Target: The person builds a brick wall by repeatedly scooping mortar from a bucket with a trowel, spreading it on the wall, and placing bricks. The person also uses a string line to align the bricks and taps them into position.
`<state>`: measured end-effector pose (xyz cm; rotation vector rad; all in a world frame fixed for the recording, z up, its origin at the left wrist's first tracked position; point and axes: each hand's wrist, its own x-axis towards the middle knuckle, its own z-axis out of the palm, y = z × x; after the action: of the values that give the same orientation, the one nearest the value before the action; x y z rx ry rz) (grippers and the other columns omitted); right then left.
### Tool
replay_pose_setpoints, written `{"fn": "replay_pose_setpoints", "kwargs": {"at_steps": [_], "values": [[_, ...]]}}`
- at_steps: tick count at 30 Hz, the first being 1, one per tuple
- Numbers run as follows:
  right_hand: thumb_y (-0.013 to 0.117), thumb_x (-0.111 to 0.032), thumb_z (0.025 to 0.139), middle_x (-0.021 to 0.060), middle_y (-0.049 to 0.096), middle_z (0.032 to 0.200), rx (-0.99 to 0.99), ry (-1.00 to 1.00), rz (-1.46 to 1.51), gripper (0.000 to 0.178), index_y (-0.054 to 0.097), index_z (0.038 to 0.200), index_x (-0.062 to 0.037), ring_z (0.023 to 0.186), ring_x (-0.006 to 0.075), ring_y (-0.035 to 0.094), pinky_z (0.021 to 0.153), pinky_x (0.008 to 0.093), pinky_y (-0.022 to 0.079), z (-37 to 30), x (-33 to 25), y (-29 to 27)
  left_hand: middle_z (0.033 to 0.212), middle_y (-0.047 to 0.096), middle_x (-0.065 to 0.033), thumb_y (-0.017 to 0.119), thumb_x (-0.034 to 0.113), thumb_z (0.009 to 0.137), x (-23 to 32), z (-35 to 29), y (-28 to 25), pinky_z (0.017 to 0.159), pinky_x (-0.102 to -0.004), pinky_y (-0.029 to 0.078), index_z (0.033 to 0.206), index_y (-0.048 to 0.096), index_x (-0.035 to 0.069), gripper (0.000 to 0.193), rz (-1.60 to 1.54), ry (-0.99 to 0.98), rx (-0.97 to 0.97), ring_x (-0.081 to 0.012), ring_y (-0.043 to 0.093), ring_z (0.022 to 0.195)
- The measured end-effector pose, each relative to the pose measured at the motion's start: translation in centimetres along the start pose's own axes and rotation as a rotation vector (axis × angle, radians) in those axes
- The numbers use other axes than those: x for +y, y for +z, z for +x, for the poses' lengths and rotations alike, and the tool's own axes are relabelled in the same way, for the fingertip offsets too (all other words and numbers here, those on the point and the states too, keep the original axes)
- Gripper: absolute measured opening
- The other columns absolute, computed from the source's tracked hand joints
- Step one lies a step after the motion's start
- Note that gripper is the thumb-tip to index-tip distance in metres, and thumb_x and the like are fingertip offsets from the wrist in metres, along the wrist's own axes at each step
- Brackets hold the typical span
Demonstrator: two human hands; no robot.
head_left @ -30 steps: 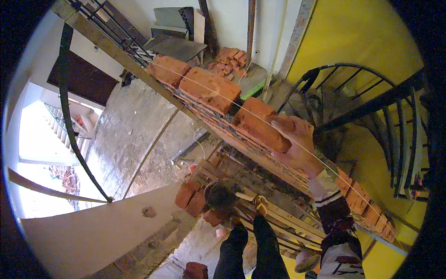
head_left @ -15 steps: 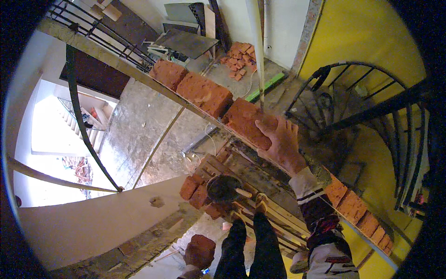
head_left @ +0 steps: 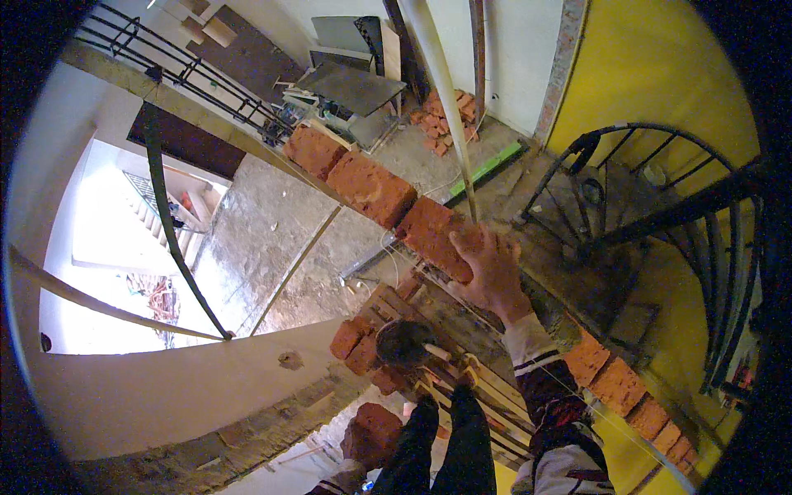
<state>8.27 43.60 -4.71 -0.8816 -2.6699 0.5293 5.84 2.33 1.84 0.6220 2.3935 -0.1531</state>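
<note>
My right hand (head_left: 493,268) is closed over the near end of a red brick (head_left: 434,234) on top of the narrow wall. That brick lies end to end in a row with a middle brick (head_left: 371,189) and a far brick (head_left: 314,151). Low at the bottom, my left hand (head_left: 360,454) grips another red brick (head_left: 376,427), held beside my legs; part of this hand is hidden behind the brick. A thin string runs along the wall past my right forearm.
I stand on wooden planks (head_left: 505,410) beside a dark mortar pan (head_left: 403,343) with a tool handle (head_left: 438,352) over its rim. Loose bricks (head_left: 353,340) adjoin it. A spiral staircase (head_left: 615,194) stands at right. Another brick row (head_left: 612,373) continues at lower right. A strap (head_left: 157,206) hangs at left.
The whole view has shifted slightly. My left hand has brought its brick a little up and to the right, while my right hand stays on the wall brick.
</note>
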Motion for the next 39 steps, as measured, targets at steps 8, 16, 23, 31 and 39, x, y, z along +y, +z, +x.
{"fn": "replay_pose_setpoints", "kwargs": {"at_steps": [8,16,23,31,39], "values": [[0.076,-0.038,0.068,0.0207,0.036,0.146,-0.044,0.037,0.076,0.082,0.046,0.144,-0.0295,0.126,0.0459,0.039,0.104,0.0626,0.031,-0.3,-0.1,0.6,0.071,0.057,-0.0126,0.076,0.035,0.06,1.4,3.1,-0.7,0.07,-0.0461,0.049,0.078,0.061,0.009,0.035,-0.146,0.413,0.169,-0.0325,0.058,0.072],[0.073,-0.038,0.076,0.0232,0.038,0.143,0.155,-0.016,-0.032,0.073,0.047,0.142,-0.0188,0.127,0.0456,0.039,0.102,0.0637,0.031,-1.0,-2.4,-0.3,0.112,0.058,-0.0102,0.072,0.021,0.082,-1.8,2.6,2.9,0.092,-0.0387,0.048,0.117,0.051,0.008,0.043,-0.104,0.42,-0.041,-0.0265,0.056,0.107],[0.069,-0.038,0.083,0.0238,0.041,0.141,-0.082,0.092,0.516,0.065,0.05,0.137,-0.0082,0.126,0.0442,0.041,0.104,0.0568,0.034,-16.1,-8.6,4.1,0.116,0.054,-0.0111,0.08,0.01,0.071,-3.5,2.1,6.2,0.093,-0.0396,0.048,0.14,0.024,0.007,0.09,-0.711,0.237,0.1,-0.027,0.057,0.108],[0.071,-0.034,0.088,0.0197,0.047,0.142,-0.894,0.574,1.404,0.069,0.041,0.144,-0.0075,0.126,0.0322,0.05,0.104,0.0426,0.042,-29.3,-9.9,12.0,0.116,0.058,-0.0152,0.083,0.007,0.07,-3.9,0.6,6.3,0.089,-0.0408,0.052,0.139,0.024,0.009,0.09,-1.32,-0.149,-0.285,-0.0274,0.06,0.106],[0.072,-0.026,0.087,0.0145,0.04,0.15,-1.049,0.335,1.85,0.086,0.021,0.155,-0.0083,0.135,0.0223,0.041,0.11,0.036,0.036,-29.5,-10.4,7.4,0.126,0.055,-0.0123,0.074,0.012,0.082,0.9,-0.5,5.4,0.091,-0.0408,0.054,0.139,0.036,0.008,0.069,-1.838,-0.18,-0.558,-0.0274,0.06,0.109]]}}
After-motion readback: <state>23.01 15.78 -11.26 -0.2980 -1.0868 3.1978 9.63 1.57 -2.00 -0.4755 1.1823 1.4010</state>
